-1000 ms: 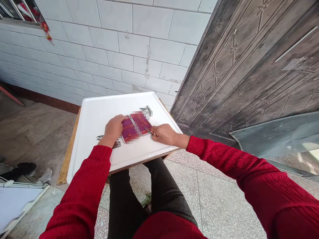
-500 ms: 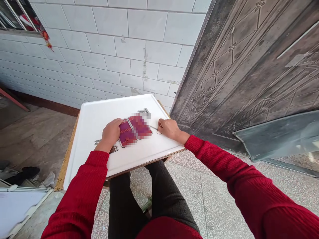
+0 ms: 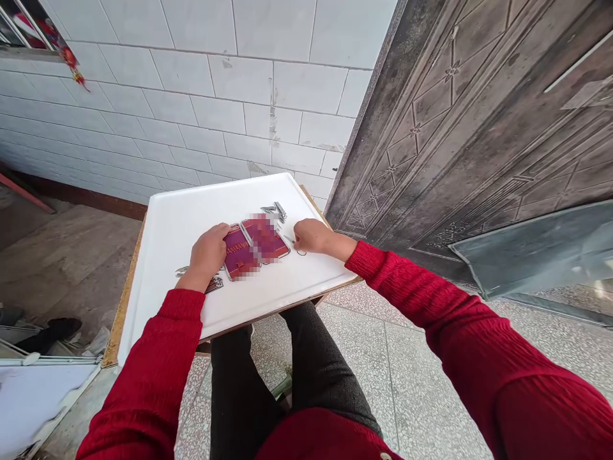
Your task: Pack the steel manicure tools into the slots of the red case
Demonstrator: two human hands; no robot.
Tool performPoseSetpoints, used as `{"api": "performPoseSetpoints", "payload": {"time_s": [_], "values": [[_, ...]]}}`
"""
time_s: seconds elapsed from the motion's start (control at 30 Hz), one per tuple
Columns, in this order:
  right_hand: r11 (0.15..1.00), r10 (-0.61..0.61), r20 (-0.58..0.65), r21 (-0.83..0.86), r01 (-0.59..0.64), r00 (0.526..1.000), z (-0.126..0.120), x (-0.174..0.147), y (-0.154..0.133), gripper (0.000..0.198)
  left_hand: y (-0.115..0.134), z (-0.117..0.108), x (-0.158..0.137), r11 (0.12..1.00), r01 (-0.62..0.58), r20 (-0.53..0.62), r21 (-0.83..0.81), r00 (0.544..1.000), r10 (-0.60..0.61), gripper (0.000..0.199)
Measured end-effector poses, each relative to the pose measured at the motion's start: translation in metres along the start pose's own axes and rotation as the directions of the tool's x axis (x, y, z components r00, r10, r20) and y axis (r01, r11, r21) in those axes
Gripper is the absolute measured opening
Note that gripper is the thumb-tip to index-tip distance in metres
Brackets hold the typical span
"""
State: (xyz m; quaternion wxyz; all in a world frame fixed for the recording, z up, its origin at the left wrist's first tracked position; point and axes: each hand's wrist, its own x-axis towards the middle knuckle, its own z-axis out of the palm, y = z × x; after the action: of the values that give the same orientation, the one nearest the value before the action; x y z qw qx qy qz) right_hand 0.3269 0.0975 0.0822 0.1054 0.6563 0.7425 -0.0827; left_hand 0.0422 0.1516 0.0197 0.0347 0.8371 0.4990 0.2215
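Note:
An open red and purple manicure case [image 3: 235,248] lies flat on the white tabletop, its two halves spread and partly blurred out. My left hand [image 3: 208,251] grips the case's left edge, fingers curled over the rim. Just right of the case, my right hand [image 3: 311,236] pinches a pair of small scissors [image 3: 301,253]; a finger loop and a thin metal part show, the rest is hidden by my fingers. Beyond the case lie several small metal tools [image 3: 275,209]. More metal tools [image 3: 215,284] sit beside and under my left wrist, partly covered.
The white tabletop [image 3: 163,255] has a raised rim and rests on a wooden stand. A white tiled wall [image 3: 191,83] rises behind it. To the right is a dark patterned metal door [image 3: 431,128]. Assorted items [image 3: 52,332] lie on the floor at left.
My right hand has shifted slightly left and up with the scissors, closer to the case. My left hand stays on the case's edge. The camera view has moved a little.

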Motion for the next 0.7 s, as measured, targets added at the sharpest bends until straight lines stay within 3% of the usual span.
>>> {"api": "performPoseSetpoints", "payload": {"time_s": [0.1,0.33,0.47,0.57,0.63,0.7], "values": [[1.0,-0.015,-0.015,-0.022,0.015,1.0,0.001,0.004,0.004,0.03,-0.002,0.002,0.0,1.0,0.007,-0.005,0.007,1.0,-0.007,0.058],[0.993,0.104,-0.132,0.076,-0.094,0.986,-0.005,0.026,0.017,0.024,-0.006,0.008,0.001,1.0,0.005,-0.024,0.001,1.0,-0.005,0.056],[0.985,0.158,-0.111,0.086,-0.149,0.981,-0.007,0.036,0.012,0.024,-0.005,0.007,0.0,1.0,-0.016,-0.027,-0.013,1.0,0.016,0.055],[0.978,0.188,-0.205,0.125,-0.164,0.961,-0.002,0.031,0.007,0.02,0.0,0.005,-0.001,0.999,-0.033,-0.049,0.002,0.998,0.033,0.052],[0.971,0.146,-0.318,0.229,-0.074,0.937,0.004,0.027,-0.002,0.019,0.003,0.002,-0.001,0.998,-0.06,-0.077,0.008,0.995,0.061,0.049],[0.93,0.037,-0.386,0.35,0.11,0.922,0.011,0.025,-0.018,0.016,0.005,0.0,-0.001,0.997,-0.072,-0.123,-0.004,0.99,0.071,0.048]]}}
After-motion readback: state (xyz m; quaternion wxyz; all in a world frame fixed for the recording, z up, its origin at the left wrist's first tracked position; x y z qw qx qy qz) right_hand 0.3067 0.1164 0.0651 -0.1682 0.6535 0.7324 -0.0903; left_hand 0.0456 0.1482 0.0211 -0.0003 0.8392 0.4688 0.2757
